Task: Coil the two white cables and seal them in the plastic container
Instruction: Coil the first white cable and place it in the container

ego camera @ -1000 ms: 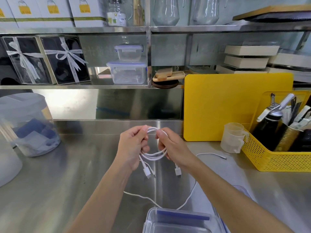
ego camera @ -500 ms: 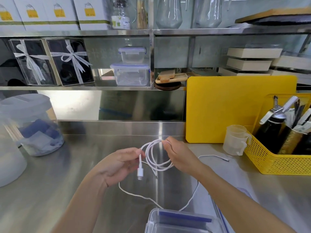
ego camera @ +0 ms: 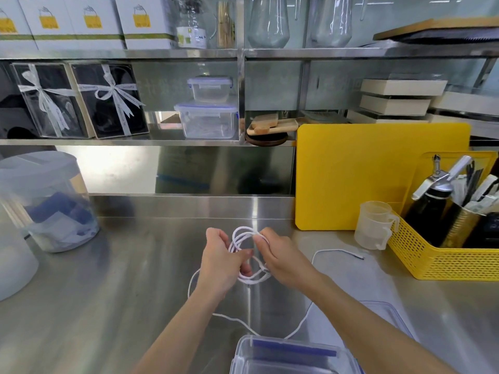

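Over the steel bench (ego camera: 108, 292), both hands, left (ego camera: 220, 265) and right (ego camera: 283, 261), pinch a half-wound white cable coil (ego camera: 244, 234), its tail trailing toward the open, empty plastic container (ego camera: 294, 357), so sealing remains.

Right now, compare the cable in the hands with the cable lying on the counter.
The coiled cable is looped, pinched by the left hand and right hand; the loose cable trails uncoiled on the steel counter, untouched at its far end. Both are thin and white.
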Tool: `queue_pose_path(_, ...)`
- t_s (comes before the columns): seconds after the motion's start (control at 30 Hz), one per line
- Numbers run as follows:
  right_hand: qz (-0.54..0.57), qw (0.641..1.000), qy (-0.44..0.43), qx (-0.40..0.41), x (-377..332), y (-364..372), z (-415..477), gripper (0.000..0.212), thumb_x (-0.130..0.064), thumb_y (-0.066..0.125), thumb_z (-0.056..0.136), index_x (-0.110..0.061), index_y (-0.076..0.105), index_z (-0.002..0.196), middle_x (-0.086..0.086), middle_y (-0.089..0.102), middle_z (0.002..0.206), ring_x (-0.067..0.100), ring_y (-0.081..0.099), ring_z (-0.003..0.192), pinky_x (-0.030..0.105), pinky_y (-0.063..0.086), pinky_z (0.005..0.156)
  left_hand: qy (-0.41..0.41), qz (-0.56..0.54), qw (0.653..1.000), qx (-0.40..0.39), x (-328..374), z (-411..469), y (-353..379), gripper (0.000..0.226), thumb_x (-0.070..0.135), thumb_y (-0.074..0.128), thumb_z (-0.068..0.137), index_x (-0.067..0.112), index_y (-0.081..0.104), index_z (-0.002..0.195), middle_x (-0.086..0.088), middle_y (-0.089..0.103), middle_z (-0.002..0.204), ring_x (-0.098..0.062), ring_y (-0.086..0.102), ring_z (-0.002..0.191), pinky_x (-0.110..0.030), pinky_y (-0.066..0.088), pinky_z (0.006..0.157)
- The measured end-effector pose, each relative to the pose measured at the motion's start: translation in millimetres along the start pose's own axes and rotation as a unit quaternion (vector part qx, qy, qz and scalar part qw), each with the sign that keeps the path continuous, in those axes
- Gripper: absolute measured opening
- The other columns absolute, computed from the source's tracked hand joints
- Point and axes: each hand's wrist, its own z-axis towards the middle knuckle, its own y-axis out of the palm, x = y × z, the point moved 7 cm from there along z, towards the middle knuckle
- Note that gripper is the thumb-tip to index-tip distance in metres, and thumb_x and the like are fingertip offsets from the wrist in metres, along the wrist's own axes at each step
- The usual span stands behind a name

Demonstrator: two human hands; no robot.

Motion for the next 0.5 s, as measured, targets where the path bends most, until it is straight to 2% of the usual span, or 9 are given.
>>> queue_pose_path(0.07, -0.023, 1.000, -0.005, 0.000, 1, 5, 0, 0.023, -0.034, 0.027, 0.098, -0.020, 0.038, 0.084, -0.006, 0.046, 0.061, 0.014, 0.047, 0.055, 0.029, 0.039, 0.052, 0.019, 0.062, 0.998, 0.010, 2, -2, 2, 0.035, 0.002, 0.063, 0.082, 0.016, 0.031, 0.084, -0.010, 0.056, 0.071, -0.016, 0.054, 0.042, -0.017, 0.042, 0.038)
queue_pose_path(0.13, -0.045, 0.999, -0.009, 0.000, -1, 8, -1, 0.021, -0.034, 0.025, 0.098, -0.021, 0.037, 0.088, -0.001, 0.051, 0.068, 0.015, 0.050, 0.058, 0.024, 0.039, 0.052, 0.044, 0.119, 0.992, 0.029, 2, -1, 4, 0.029, 0.007, 0.060, 0.085, 0.017, 0.033, 0.084, -0.008, 0.058, 0.078, -0.021, 0.059, 0.054, -0.020, 0.042, 0.042)
queue_pose_path(0.2, -0.049, 0.999, -0.011, 0.005, -2, 8, -1, 0.023, -0.035, 0.024, 0.098, -0.019, 0.038, 0.090, 0.004, 0.056, 0.074, 0.018, 0.054, 0.062, 0.028, 0.044, 0.053, 0.049, 0.145, 0.987, 0.044, 2, 1, 4, 0.018, 0.011, 0.058, 0.087, 0.014, 0.041, 0.089, -0.003, 0.058, 0.078, -0.026, 0.062, 0.066, -0.024, 0.043, 0.049)
queue_pose_path(0.23, -0.048, 0.999, -0.012, 0.004, -3, 8, -1, 0.026, -0.036, 0.024, 0.098, -0.017, 0.040, 0.092, 0.007, 0.058, 0.076, 0.021, 0.057, 0.064, 0.034, 0.048, 0.056, 0.035, 0.143, 0.988, 0.046, 0, 3, 3, 0.012, 0.013, 0.056, 0.088, 0.010, 0.045, 0.092, -0.002, 0.056, 0.077, -0.026, 0.062, 0.066, -0.025, 0.043, 0.049)
queue_pose_path(0.3, -0.036, 0.999, -0.013, -0.002, -4, 10, -2, 0.032, -0.040, 0.024, 0.096, -0.015, 0.044, 0.094, 0.008, 0.059, 0.075, 0.024, 0.057, 0.064, 0.045, 0.051, 0.061, 0.010, 0.126, 0.991, 0.040, -4, 6, 1, 0.009, 0.015, 0.052, 0.090, 0.006, 0.052, 0.090, -0.004, 0.056, 0.076, -0.024, 0.061, 0.053, -0.024, 0.040, 0.045)
queue_pose_path(0.33, -0.029, 0.999, -0.013, -0.005, -5, 9, -2, 0.033, -0.042, 0.024, 0.096, -0.016, 0.044, 0.094, 0.006, 0.057, 0.073, 0.024, 0.055, 0.062, 0.046, 0.050, 0.060, 0.008, 0.110, 0.993, 0.041, -5, 6, -1, 0.009, 0.014, 0.050, 0.091, 0.007, 0.051, 0.087, -0.005, 0.056, 0.075, -0.022, 0.059, 0.047, -0.024, 0.040, 0.043)
queue_pose_path(0.4, -0.047, 0.999, -0.025, -0.010, -8, 9, -2, 0.032, -0.043, 0.023, 0.095, -0.017, 0.042, 0.095, 0.003, 0.054, 0.071, 0.023, 0.055, 0.062, 0.044, 0.050, 0.060, 0.017, 0.079, 0.995, 0.056, -2, 2, -3, 0.006, 0.008, 0.045, 0.091, 0.010, 0.050, 0.088, -0.006, 0.059, 0.074, -0.020, 0.058, 0.048, -0.029, 0.047, 0.046)
queue_pose_path(0.5, -0.155, 0.984, -0.085, 0.001, -17, 8, -5, 0.034, -0.041, 0.022, 0.096, -0.015, 0.041, 0.105, 0.008, 0.064, 0.084, 0.026, 0.061, 0.069, 0.039, 0.050, 0.061, 0.036, 0.018, 0.997, 0.070, 0, 0, -3, 0.033, -0.005, 0.039, 0.085, 0.017, 0.055, 0.104, -0.008, 0.065, 0.076, -0.018, 0.060, 0.057, -0.029, 0.050, 0.054)
